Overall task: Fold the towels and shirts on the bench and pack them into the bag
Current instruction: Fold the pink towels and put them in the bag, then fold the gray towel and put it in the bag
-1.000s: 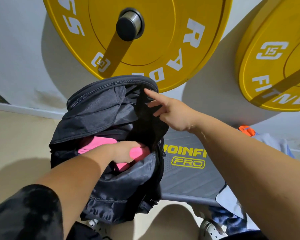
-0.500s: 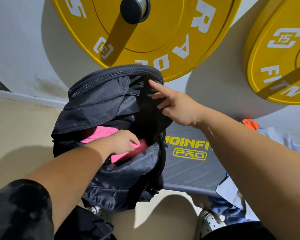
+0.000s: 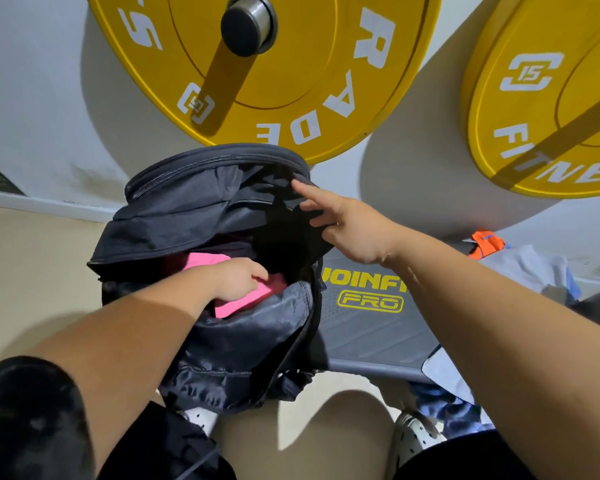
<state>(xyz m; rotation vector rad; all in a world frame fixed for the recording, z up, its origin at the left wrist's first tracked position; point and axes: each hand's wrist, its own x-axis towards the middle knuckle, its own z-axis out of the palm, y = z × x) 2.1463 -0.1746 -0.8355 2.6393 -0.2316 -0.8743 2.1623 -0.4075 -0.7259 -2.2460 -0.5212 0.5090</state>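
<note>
1. Hands: the left hand (image 3: 238, 282) is inside the mouth of the bag (image 3: 187, 209), its fingers curled down over the pink folded cloth (image 3: 246, 301) and gripping it. The right hand (image 3: 347, 230) is at the far right edge of the bag's opening. Its index finger is straight and touches the upper rim, and its other fingers are partly curled against the black lining. Whether they pinch the fabric cannot be told.
2. Pink folded cloth: it lies within the bag's main compartment, under the left hand and well below and left of the right hand. One corner shows beyond the knuckles, another near the front lip.
3. Bag: black, unzipped and gaping, it stands at the left end of the surface (image 3: 371, 337), touching it.
4. Remaining laundry: a heap of clothes (image 3: 530, 268) lies on the surface to the right, beyond the right forearm. An orange garment (image 3: 485, 242) sits at its far edge.
5. Surroundings: two yellow weight plates (image 3: 291, 81) hang against the wall behind. White shoes (image 3: 413, 434) are on the floor below.
</note>
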